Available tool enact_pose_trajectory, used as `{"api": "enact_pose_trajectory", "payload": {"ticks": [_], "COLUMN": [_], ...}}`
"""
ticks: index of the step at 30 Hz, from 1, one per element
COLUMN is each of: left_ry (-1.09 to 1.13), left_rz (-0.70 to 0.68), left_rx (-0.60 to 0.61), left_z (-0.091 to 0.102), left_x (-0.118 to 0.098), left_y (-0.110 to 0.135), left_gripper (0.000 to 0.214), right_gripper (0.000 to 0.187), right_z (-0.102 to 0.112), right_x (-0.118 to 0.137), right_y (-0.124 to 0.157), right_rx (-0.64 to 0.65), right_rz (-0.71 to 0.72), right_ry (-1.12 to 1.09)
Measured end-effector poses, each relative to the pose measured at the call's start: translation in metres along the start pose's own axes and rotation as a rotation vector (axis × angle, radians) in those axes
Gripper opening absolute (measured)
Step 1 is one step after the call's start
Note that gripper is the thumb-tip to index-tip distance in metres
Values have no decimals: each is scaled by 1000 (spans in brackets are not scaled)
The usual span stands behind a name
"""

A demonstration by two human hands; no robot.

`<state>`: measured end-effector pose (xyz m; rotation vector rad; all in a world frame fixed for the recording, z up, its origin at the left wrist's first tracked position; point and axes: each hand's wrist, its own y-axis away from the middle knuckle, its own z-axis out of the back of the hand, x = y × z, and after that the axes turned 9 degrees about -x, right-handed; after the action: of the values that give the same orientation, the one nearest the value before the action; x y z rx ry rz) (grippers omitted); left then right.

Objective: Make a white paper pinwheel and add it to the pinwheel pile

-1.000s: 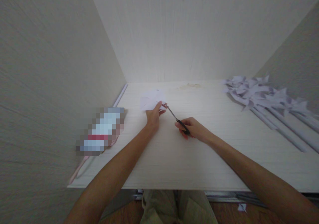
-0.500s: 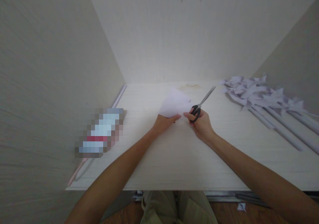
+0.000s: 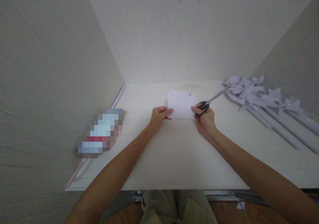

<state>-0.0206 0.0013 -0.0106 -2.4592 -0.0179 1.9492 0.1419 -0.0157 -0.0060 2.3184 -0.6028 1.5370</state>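
A small white sheet of paper (image 3: 181,104) is held up between both hands above the pale table (image 3: 174,157). My left hand (image 3: 159,115) pinches its lower left corner. My right hand (image 3: 205,118) pinches the lower right corner while its fingers stay through the black handles of a pair of scissors (image 3: 208,102). The scissor blades point up and to the right, away from the paper.
Several white paper pinwheels on rolled paper sticks (image 3: 261,99) lie at the right of the table. A blurred-out packet (image 3: 99,132) lies at the left by the wall, with a thin pale stick (image 3: 117,99) along the wall. Walls close in on three sides.
The scissors came off the paper and swung to the right. The paper turned from a tilted diamond to a level rectangle, and both hands now hold its lower corners.
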Motion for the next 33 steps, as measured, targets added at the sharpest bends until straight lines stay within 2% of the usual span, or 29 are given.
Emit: {"api": "enact_pose_trajectory", "payload": {"ticks": [5, 10, 13, 16, 18, 20, 23, 26, 29, 33], "left_ry": [-20, -14, -48, -88, -49, 23, 140, 218, 224, 163], "left_rz": [155, 171, 111, 64, 41, 42, 48, 31, 15, -27], "left_rx": [233, 277, 242, 152, 72, -14, -137, -209, -217, -179], "left_z": [-4, -9, -12, -15, -15, -15, -14, -15, -16, -18], "left_x": [1, -2, -4, -1, 2, 3, 3, 2, 4, 8], "left_y": [7, 15, 18, 18, 16, 14, 10, 8, 7, 8], "left_gripper": [26, 43, 50, 46, 40, 33, 24, 18, 18, 25], "right_gripper": [24, 22, 22, 22, 23, 24, 24, 23, 23, 26], "right_z": [0, -1, -2, -2, -2, -2, -2, -2, -4, -5], "right_x": [3, 4, 4, 4, 4, 3, 0, -6, -8, -6], "right_y": [-5, 0, 1, 0, -1, -2, 1, 8, 16, 22], "right_rx": [67, 169, 193, 108, 41, 28, 120, 294, 447, 488], "right_rz": [-83, -115, -115, -130, -147, -140, -64, 21, 47, 65], "right_ry": [-102, -95, -90, -126, -137, -94, 69, 239, 343, 377]}}
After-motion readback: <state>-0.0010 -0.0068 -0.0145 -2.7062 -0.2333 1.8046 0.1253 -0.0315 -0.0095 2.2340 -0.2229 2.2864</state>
